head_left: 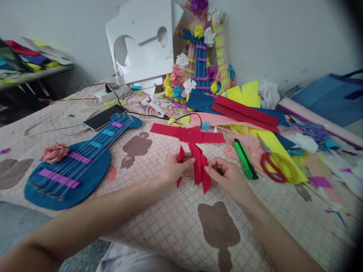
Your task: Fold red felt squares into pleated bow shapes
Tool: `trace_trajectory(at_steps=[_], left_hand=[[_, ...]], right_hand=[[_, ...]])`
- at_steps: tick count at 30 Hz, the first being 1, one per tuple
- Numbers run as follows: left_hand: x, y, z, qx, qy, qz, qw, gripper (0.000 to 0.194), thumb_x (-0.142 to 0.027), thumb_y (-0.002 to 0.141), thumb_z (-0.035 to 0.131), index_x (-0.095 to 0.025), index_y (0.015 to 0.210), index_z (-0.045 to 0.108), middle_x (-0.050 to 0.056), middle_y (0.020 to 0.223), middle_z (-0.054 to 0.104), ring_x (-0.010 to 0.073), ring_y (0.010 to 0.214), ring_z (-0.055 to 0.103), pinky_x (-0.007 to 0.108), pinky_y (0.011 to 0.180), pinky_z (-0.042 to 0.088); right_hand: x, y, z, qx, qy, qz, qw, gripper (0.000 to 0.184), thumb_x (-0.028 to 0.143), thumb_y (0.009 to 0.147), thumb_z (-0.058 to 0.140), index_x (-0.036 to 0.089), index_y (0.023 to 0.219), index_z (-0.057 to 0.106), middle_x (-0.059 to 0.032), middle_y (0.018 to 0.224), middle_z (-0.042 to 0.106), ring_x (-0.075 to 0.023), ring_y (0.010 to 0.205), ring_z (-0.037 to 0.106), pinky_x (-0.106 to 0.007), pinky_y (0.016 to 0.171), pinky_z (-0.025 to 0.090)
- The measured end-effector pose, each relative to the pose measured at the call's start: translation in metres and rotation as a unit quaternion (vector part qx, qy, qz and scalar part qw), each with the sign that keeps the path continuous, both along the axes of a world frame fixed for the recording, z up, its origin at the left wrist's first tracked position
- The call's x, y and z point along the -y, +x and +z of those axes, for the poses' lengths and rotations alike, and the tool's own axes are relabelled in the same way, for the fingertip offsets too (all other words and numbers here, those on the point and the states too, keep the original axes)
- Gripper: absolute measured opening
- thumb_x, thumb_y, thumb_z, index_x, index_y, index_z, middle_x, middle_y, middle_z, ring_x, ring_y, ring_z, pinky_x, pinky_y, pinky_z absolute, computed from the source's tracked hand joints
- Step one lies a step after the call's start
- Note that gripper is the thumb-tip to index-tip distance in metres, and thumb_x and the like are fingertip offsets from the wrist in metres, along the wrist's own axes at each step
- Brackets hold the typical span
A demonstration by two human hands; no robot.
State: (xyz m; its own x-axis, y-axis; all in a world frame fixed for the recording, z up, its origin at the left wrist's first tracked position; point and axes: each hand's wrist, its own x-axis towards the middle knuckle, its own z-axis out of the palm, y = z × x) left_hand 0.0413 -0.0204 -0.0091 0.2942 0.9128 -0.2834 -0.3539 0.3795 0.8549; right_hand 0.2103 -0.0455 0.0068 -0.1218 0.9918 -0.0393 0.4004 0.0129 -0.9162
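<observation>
Between my two hands is a red crepe paper strip (197,166), folded into several slanted layers and held just above the table. My left hand (177,166) pinches its left side, thumb in front. The thumb and fingertips of my right hand (222,172) grip the right edge. Just beyond lies a flat red paper piece (190,135) with a wider middle and two arms. A green utility knife (245,158) rests right of my right hand, and scissors (273,162) with red and yellow handles lie farther right.
A blue paper guitar (93,153) with a pink flower lies left, near a phone (103,118). A glue gun (154,105) and its cord sit behind. Folded red paper (245,113) and coloured scraps cover the right. Decorated guitars (201,64) lean on the wall.
</observation>
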Motion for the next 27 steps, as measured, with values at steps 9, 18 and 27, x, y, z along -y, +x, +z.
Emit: trace_trajectory(at_steps=[9,18,27], left_hand=[[0.0023,0.0022,-0.0026,-0.039,0.016,-0.035,0.998,0.021,-0.029,0.069,0.074,-0.012,0.078,0.067,-0.004,0.053,0.051,0.0025,0.04,0.032,0.02,0.041,0.019],[0.0025,0.002,-0.0002,-0.035,0.002,-0.039,0.999,0.02,-0.027,0.069,0.075,-0.012,0.08,0.068,-0.003,0.053,0.054,0.0026,0.04,0.033,0.019,0.041,0.021],[0.003,0.002,0.0017,-0.031,0.003,-0.036,0.999,0.018,-0.025,0.068,0.075,-0.012,0.077,0.067,-0.002,0.053,0.056,0.0022,0.039,0.033,0.02,0.042,0.02]], right_hand=[[0.0021,-0.0042,0.0021,-0.023,-0.003,-0.026,0.999,0.024,0.04,0.082,0.058,0.018,0.071,0.057,0.0003,0.059,0.059,-0.0111,0.05,0.049,-0.025,0.048,0.037],[0.0027,-0.0069,0.0013,0.029,0.034,-0.014,0.999,0.021,0.034,0.085,0.054,0.019,0.071,0.056,0.0014,0.058,0.057,-0.0115,0.052,0.05,-0.025,0.05,0.037],[0.0062,-0.0079,-0.0044,0.068,0.087,-0.055,0.992,0.014,0.034,0.086,0.054,0.021,0.091,0.054,-0.0002,0.068,0.065,-0.0128,0.053,0.056,-0.026,0.054,0.043]])
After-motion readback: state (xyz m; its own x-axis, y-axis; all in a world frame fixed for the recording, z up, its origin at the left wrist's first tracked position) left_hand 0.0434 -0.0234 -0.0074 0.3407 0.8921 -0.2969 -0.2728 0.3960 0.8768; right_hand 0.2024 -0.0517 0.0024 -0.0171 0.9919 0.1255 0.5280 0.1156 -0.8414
